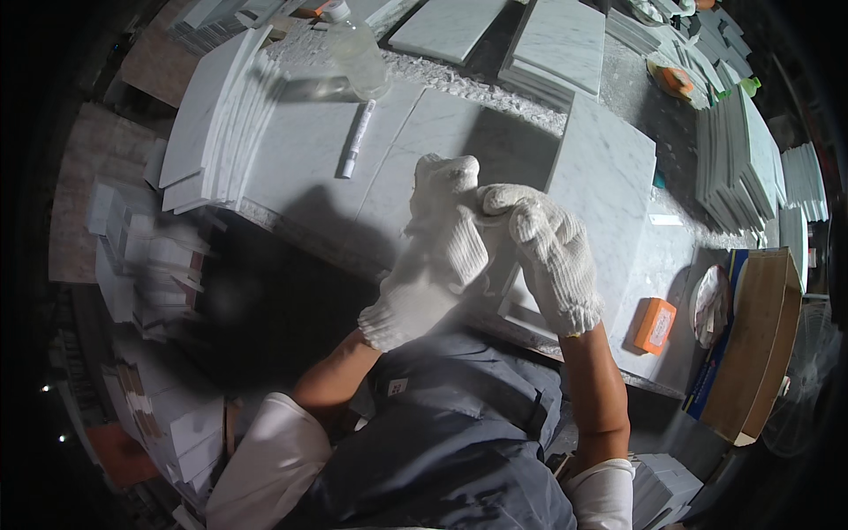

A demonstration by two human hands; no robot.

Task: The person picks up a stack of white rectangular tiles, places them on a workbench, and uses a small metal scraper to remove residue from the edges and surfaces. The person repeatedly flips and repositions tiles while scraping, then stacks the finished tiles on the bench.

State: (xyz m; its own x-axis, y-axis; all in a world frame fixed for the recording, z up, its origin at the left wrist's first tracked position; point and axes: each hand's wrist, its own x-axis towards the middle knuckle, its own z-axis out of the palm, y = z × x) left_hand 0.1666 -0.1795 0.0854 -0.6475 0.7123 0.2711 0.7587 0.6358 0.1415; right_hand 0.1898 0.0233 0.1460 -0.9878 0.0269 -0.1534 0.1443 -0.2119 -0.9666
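Gloves (402, 305) (white, knit), right hand (549, 243) curled against left hand (439, 234) — cannot tell either grip's state, pale slab (609, 168) beside.

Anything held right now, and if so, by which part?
I can't tell: the right hand meets the left glove near its fingers, but a pinch isn't clear. No separate object shows in the grasp.

1. cannot see left hand (443, 216) or right hand (552, 252) bare, hidden inside white gloves (396, 316).
2. cannot follow sleeves (269, 459) past bottom edge, or top tile (448, 26) past upper edge.
3. cannot read label (659, 329) on orange block (645, 339), too small.
4. cannot see fan (808, 380) clearly, dim and blurred.
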